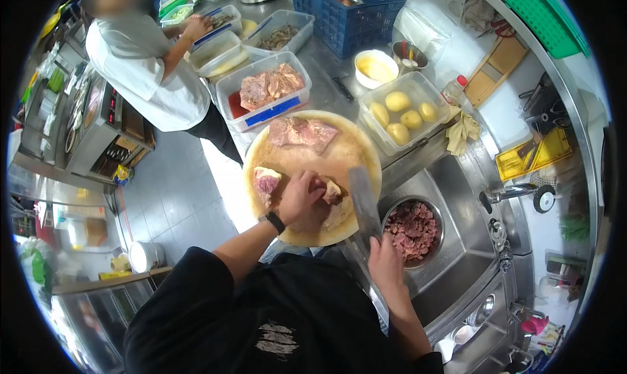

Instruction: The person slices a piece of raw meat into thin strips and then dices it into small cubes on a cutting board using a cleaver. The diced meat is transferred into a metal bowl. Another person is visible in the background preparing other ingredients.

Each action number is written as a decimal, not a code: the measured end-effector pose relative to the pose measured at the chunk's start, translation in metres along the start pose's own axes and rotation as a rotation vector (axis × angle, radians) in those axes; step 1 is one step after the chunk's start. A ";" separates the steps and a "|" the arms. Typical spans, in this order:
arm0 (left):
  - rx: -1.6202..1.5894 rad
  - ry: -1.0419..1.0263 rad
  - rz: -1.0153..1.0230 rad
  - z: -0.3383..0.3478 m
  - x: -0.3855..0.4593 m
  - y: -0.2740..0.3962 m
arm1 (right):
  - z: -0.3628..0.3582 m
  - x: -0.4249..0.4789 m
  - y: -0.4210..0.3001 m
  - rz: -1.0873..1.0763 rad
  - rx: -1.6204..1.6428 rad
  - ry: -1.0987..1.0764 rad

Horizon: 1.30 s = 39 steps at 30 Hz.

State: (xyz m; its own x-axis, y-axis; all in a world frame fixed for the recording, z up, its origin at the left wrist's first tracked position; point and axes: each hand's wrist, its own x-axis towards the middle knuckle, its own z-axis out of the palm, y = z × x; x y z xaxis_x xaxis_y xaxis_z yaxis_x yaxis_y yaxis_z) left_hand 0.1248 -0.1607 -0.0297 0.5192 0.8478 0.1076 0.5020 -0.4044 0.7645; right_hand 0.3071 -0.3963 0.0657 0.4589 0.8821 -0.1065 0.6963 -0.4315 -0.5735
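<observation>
My left hand (300, 195), with a dark watch on the wrist, presses on a piece of raw meat (333, 192) on the round cutting board (301, 163). In my right hand (384, 261) is a cleaver (365, 198), its broad blade over the board's right edge. Another fatty meat chunk (267, 183) sits at the board's left side. A larger slab of raw meat (302, 133) lies toward the board's far edge. Beside the cleaver, a round metal bowl (442, 234) filled with chopped meat (414, 229) stands in the sink. My left fingers partly hide the held piece.
A plastic tub (264, 114) of raw meat and another tub (374, 139) of peeled potatoes stand beyond the board. A black-handled knife (343, 89) lies between them. The steel sink (458, 188) is at right. A person in a white shirt (147, 75) works at the far left.
</observation>
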 end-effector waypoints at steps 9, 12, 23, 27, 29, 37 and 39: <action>0.176 0.160 0.322 0.022 -0.033 0.013 | 0.013 0.069 -0.041 -0.377 -0.425 -0.209; 0.155 0.135 0.318 0.020 -0.030 0.014 | 0.017 0.078 -0.042 -0.437 -0.577 -0.247; 0.124 0.075 0.347 0.016 -0.028 0.013 | 0.008 0.098 -0.040 -0.454 -0.616 -0.401; 0.118 0.007 0.275 0.024 -0.028 0.002 | 0.073 0.139 -0.049 -0.531 -0.555 -0.281; 0.165 0.112 0.301 0.021 -0.029 0.005 | 0.069 0.150 -0.056 -0.485 -0.547 -0.366; 0.226 0.131 0.376 0.011 -0.040 0.005 | -0.031 0.122 -0.019 -0.249 -0.474 -0.502; 0.208 0.110 0.393 0.011 -0.043 -0.003 | -0.032 0.123 -0.031 -0.286 -0.491 -0.518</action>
State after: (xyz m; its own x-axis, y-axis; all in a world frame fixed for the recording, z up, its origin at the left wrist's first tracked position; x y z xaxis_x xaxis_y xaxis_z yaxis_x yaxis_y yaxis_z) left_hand 0.1084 -0.1998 -0.0433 0.6274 0.6431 0.4391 0.4157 -0.7534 0.5095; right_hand 0.3594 -0.2803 0.0968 -0.0093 0.8957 -0.4446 0.9697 -0.1005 -0.2227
